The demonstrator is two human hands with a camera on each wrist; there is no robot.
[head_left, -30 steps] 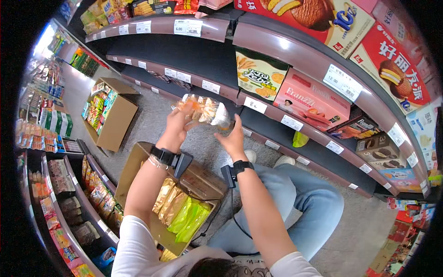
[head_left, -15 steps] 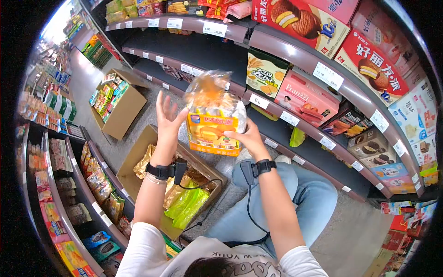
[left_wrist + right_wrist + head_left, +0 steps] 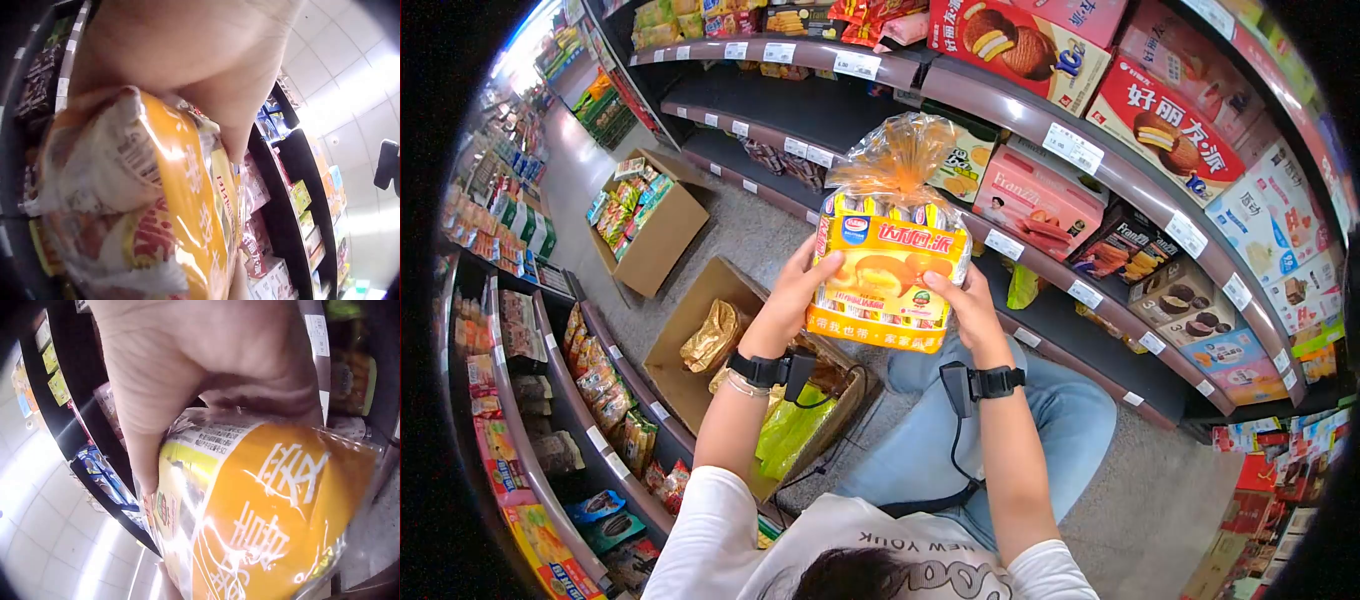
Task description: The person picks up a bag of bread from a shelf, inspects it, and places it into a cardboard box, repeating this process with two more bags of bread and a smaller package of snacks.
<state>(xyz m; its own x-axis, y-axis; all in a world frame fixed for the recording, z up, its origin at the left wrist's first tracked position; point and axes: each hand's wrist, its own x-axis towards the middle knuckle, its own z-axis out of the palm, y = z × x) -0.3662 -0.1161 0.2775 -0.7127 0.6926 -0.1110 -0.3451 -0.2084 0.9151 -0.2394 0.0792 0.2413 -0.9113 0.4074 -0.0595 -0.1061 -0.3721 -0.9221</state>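
Note:
An orange and yellow bag of pies, its clear top gathered and tied, is held upright between both hands, front label facing up toward the head camera. My left hand grips its left side with the thumb on the front. On the opposite side, my right hand grips it the same way. Wrapped pies show through the clear end of the bag in the left wrist view. From the right wrist, the orange base of the bag shows white lettering; the fingers behind it are largely hidden.
Below the left forearm stands an open cardboard box holding gold and green packs. Farther off is another carton of colourful snacks. A shelf with a pink box and other boxed snacks curves along the right. More shelves stand at left.
The bag was first in the left hand, then turned label-up and held in the right with the left hand off it. Now both hands grip it, closer to the body.

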